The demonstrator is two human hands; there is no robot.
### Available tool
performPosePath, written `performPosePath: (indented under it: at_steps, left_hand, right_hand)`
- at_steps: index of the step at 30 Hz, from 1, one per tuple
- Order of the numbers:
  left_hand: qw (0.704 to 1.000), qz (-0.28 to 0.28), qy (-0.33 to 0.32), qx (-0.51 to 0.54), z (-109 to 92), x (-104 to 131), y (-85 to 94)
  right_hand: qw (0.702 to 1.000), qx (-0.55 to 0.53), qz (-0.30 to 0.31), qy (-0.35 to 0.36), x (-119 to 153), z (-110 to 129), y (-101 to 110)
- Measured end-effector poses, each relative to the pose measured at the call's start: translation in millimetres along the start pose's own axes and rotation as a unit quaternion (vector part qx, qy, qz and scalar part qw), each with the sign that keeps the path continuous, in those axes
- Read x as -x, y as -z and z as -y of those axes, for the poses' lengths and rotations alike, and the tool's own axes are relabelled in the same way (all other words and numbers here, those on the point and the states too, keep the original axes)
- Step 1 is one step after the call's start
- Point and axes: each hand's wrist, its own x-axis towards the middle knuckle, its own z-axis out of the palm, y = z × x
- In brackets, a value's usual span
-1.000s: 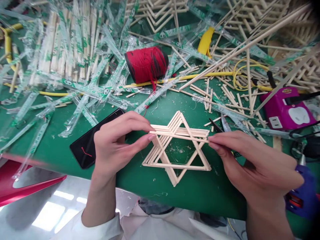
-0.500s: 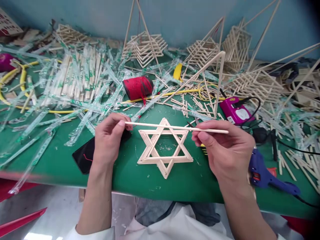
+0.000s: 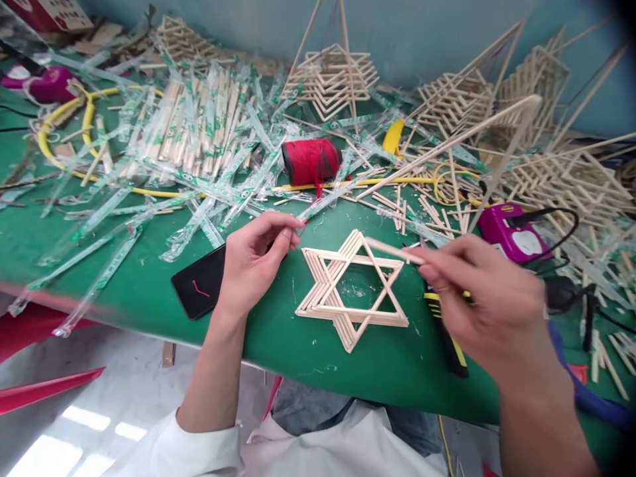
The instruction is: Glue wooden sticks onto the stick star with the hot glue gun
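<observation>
My right hand (image 3: 479, 291) pinches a thin wooden stick (image 3: 387, 249), blurred by motion, whose tip reaches over the top right of a six-pointed star (image 3: 322, 306). That star is built from stacked wooden sticks and lies flat on the green table (image 3: 278, 358). Left of the star, my left hand (image 3: 258, 258) is closed with thumb and fingers together; what they hold, if anything, I cannot make out. A bit of red thread (image 3: 304, 227) shows by its fingertips. Partly behind that wrist lies a black phone (image 3: 196, 285) with a red thread scrap on it.
Behind the star lie a red thread spool (image 3: 312, 161), wrapped sticks (image 3: 199, 126) and plastic wrappers. Stick frames (image 3: 330, 79) stand along the wall. A purple power socket (image 3: 514, 232), yellow-black pliers (image 3: 450, 344) and a blue glue gun (image 3: 591, 401) are at right.
My left hand has come off the stick's end. My right hand has swung the stick toward the star's top right. The whole view has shifted, moving the table's contents rightward.
</observation>
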Motion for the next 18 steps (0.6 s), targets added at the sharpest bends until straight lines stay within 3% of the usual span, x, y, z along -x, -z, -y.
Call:
performPosePath:
  at_steps: [3, 10, 18]
  left_hand:
    - [0.999, 0.01, -0.023, -0.043, -0.4, 1.6, 1.4]
    - [0.978, 0.152, -0.093, -0.108, -10.5, 2.5, -0.2]
    - [0.967, 0.166, -0.102, -0.163, -9.0, 4.7, -6.1]
  right_hand:
    - [0.997, 0.001, 0.071, 0.008, 3.8, 4.0, -23.0]
    - [0.998, 0.011, 0.062, 0.02, 0.8, 9.8, -34.9]
    - [0.997, -0.012, 0.072, 0.008, -0.9, 9.3, -41.3]
